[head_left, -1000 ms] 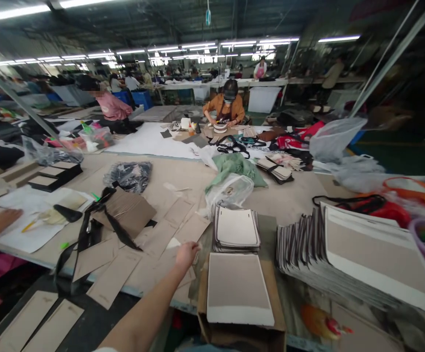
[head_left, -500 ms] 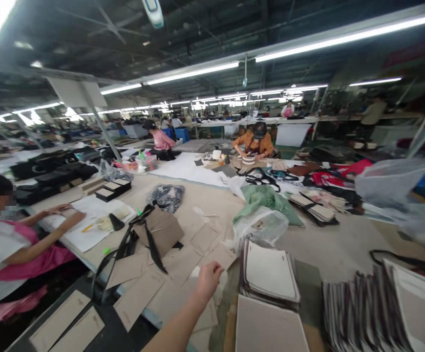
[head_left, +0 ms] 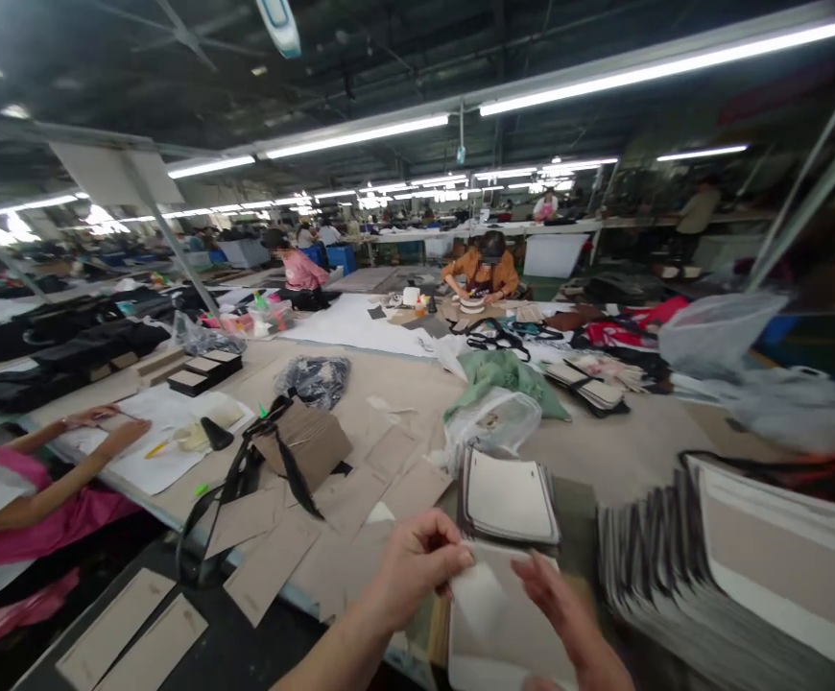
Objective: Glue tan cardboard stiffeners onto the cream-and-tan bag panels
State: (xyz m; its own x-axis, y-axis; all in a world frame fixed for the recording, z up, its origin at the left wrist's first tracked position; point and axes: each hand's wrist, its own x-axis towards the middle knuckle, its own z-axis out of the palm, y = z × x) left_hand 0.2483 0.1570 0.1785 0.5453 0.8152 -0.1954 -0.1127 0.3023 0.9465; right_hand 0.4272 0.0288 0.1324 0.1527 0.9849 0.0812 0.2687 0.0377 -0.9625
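Observation:
My left hand [head_left: 424, 561] is closed in a pinch on a thin white piece [head_left: 480, 597], which hangs from its fingertips above the front beige panel [head_left: 475, 641]. To its right, my right hand [head_left: 568, 614] is slightly blurred, fingers stretched out and apart from the thumb, over the same panel; I see nothing in it. Just behind both hands lies a pile of pale panels with dark edges [head_left: 511, 494]. Loose beige pieces [head_left: 274, 561] spread over the table left of my left hand.
A long row of dark-edged panels [head_left: 648, 557] leans at the right. Behind are a clear plastic bag [head_left: 496, 422] and green cloth [head_left: 504, 379]. A brown block with black straps [head_left: 309, 441] stands left of centre. One co-worker's hands [head_left: 122, 432] work at the left; another person [head_left: 486, 274] sits opposite.
My left hand has moved right and nearer, over the front panel, with the white piece now showing. My right hand has come into view. The camera has turned slightly right.

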